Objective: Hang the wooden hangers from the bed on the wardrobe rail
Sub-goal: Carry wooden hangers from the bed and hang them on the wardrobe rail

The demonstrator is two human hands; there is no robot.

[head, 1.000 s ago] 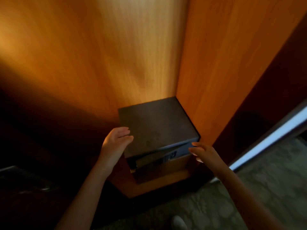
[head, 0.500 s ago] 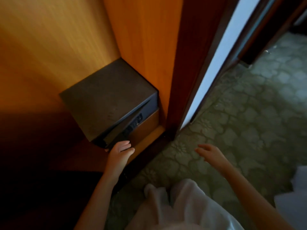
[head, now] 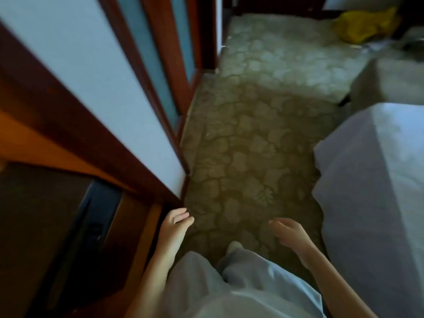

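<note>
Head cam looks down along a patterned carpet (head: 247,138) w/ the wardrobe on the left and the bed on the right. Left hand (head: 175,228) hangs low by the wardrobe's front edge, fingers loosely spread, palm down, nothing in it. Right hand (head: 290,232) is out over the carpet near the bed's side, fingers relaxed & slightly curled, also empty. Both forearms bare, hands well apart, person's pale trousers (head: 229,285) between them, one foot tip showing just ahead.

Wardrobe (head: 57,125): reddish-brown frame w/ light panel door; at lower left a dark safe (head: 46,216) sits inside on the orange wood base. Rail is out of frame.

Bed (head: 378,180): white sheet corner fills the right side, touching the carpet edge. No wooden hangers can be made out on the part of the bed in view; can't tell where they lie. Far back right, a yellow bag-like thing (head: 364,24) on the floor, blurred. Whole frame is motion-blurred.
</note>
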